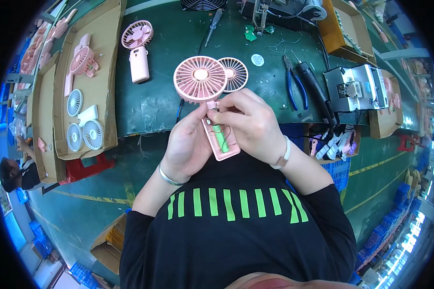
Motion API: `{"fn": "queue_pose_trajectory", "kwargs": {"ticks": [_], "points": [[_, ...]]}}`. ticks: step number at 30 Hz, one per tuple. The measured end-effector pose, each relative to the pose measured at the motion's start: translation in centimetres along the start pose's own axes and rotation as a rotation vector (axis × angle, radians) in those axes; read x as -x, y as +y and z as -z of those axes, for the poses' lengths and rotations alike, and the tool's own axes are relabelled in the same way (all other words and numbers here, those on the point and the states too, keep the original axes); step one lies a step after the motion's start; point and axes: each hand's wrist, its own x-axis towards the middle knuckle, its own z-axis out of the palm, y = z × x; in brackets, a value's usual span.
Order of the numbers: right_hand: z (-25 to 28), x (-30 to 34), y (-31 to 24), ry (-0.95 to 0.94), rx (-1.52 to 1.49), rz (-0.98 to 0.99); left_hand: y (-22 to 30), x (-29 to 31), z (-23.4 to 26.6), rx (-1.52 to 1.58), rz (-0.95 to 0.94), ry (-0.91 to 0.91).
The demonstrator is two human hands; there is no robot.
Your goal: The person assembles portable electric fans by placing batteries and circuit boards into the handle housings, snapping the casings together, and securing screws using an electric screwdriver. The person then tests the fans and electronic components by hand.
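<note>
A pink handheld fan (200, 79) is held up in front of my chest, its round grille pointing away toward the bench. Its handle is opened, and inside lies a green battery cell (220, 139) with thin wires. My left hand (183, 142) grips the handle from the left, thumb near its neck. The fingers of my right hand (248, 120) pinch at the neck just below the grille; what exactly they pinch is hidden. Behind the fan, a second round pink grille (235, 74) lies on the green bench.
An assembled pink fan (140, 65) lies at the left, beside a cardboard tray (112, 96) of fan parts. Blue-handled pliers (296, 86), a black electric screwdriver (316, 89) and a white boxy device (354, 89) sit right. A screwdriver (213, 28) lies at the back.
</note>
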Motion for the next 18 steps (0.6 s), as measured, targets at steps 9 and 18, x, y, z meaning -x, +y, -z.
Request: {"fn": "queue_pose_trajectory", "kwargs": {"ticks": [9, 18], "points": [[-1.2, 0.3, -0.4, 0.203, -0.345, -0.382, -1.1, -0.6, 0.1, -0.343, -0.267, 0.025], [-2.2, 1.7, -0.3, 0.285, -0.181, -0.267, -2.4, -1.6, 1.0, -0.448, -0.546, 0.118]]}}
